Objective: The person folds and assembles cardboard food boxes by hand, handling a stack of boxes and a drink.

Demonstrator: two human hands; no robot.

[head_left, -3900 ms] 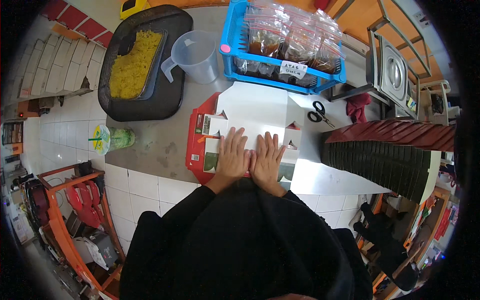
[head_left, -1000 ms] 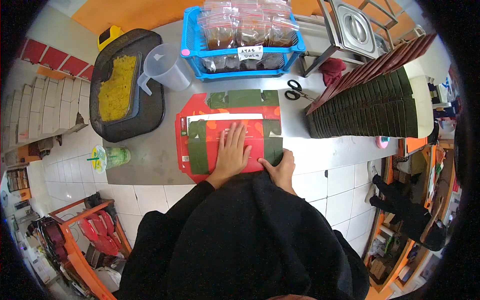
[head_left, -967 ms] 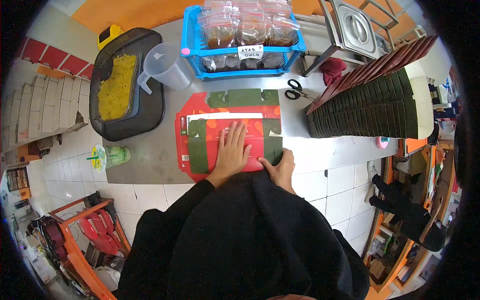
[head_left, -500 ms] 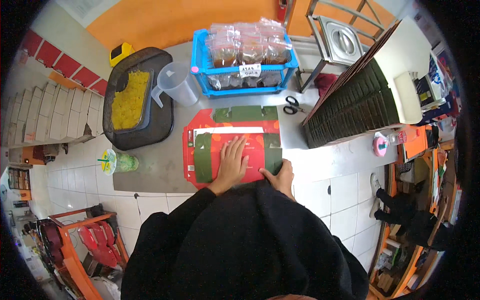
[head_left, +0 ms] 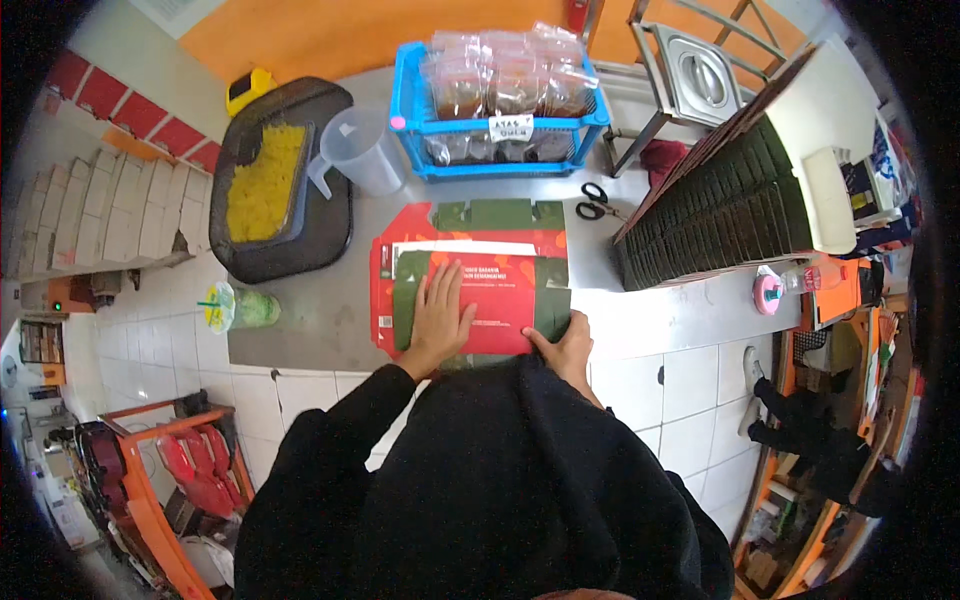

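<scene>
Hands (head_left: 440, 318) press flat carton (head_left: 470, 285), long axis left-right.

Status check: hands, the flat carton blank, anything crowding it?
Left hand flat on red-and-green carton blank. Right hand grips its near right corner. Blank lies flat on steel counter. Scissors, stack of blanks nearby, not touching.

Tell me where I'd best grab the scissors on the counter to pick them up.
Take the scissors by the black finger loops, their upper-left end in the head view, nearest the blue basket. Probably come straight down from above: they lie flat on the steel counter, blades angled toward the stack of flat cartons.
</scene>
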